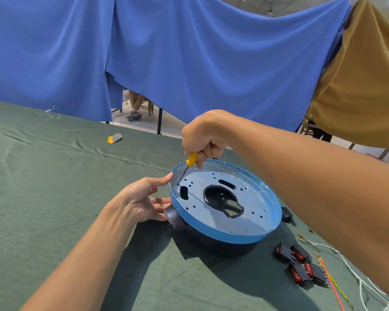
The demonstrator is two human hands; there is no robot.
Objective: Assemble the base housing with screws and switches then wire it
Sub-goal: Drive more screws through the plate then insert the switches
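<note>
The round base housing (252, 234) sits on the green cloth, its blue-filmed rim around a grey metal plate with holes and a dark central cut-out. My right hand (202, 136) is closed on a yellow-handled screwdriver (191, 159), whose tip meets the plate near the left rim. My left hand (144, 202) presses flat against the housing's left side, fingers beside a black handle (174, 218). Several black switches with red rockers (299, 264) lie to the housing's right, next to white, red and yellow-green wires (337, 286).
The table is covered by a green cloth (54, 187). A small yellow and grey packet (114, 138) lies at the far middle, a clear plastic scrap (50, 113) at the far left. Blue and tan curtains hang behind; a seated person's legs show under them.
</note>
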